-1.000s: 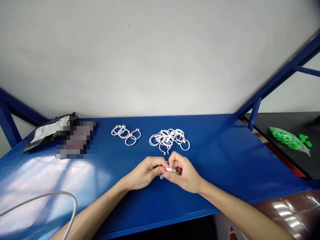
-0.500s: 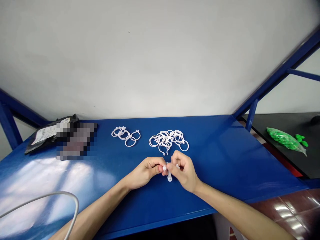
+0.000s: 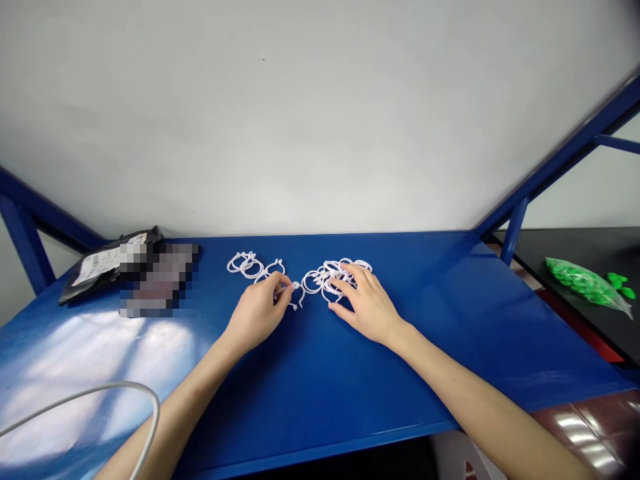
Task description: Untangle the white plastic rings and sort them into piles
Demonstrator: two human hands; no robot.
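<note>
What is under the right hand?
Part of a tangled pile of white rings, lying on the blue table, shows past the right hand. Whatever the hand itself covers cannot be seen.

"What's everything lying on?"

"A glossy blue worktop. Take the larger heap of white rings on it as the landmark."

"What's to the left of that heap?"

"A smaller group of white rings, some overlapping."

"And well left of the heap?"

"A black package with a white label, and a dark packet at its side. The packet's blurred out, so I can't tell whether they touch."
</note>
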